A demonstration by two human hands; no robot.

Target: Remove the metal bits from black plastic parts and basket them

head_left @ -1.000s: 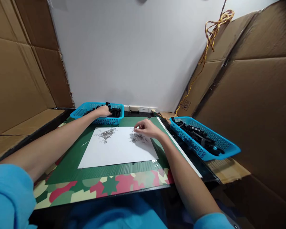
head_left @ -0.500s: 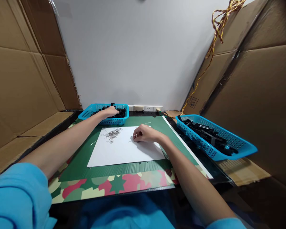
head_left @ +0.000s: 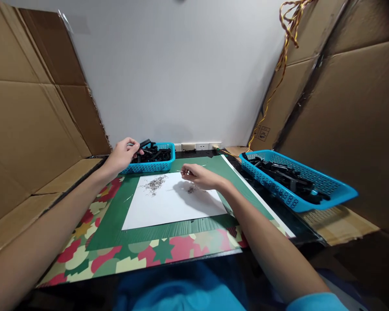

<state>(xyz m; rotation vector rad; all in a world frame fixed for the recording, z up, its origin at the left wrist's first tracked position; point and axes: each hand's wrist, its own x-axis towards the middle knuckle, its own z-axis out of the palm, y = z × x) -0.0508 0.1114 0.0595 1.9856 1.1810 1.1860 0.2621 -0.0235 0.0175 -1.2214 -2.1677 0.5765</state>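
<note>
My left hand [head_left: 125,153] is closed on a black plastic piece [head_left: 145,143] at the left side of the far blue basket [head_left: 149,166], which holds many similar black parts. Over the white sheet [head_left: 171,211], my right hand [head_left: 199,176] pinches a thin, light-coloured sliver-like tool [head_left: 180,171]; its exact kind is too small to make out. Two heaps of tiny metal bits lie on the sheet: a wider heap [head_left: 155,185] to the left and a smaller heap [head_left: 192,189] beneath my right hand.
A second blue basket [head_left: 337,195] of black parts stands at the right. The sheet lies on a green mat [head_left: 113,224] with a patterned border [head_left: 132,261]. Cardboard walls [head_left: 353,108] rise at both sides. Sockets [head_left: 202,147] and a twisted yellow cord [head_left: 275,93] are at the back wall.
My left hand has come up out of the far basket and leftward, with a black piece in it. My right hand has lifted slightly from the sheet, uncovering the smaller heap.
</note>
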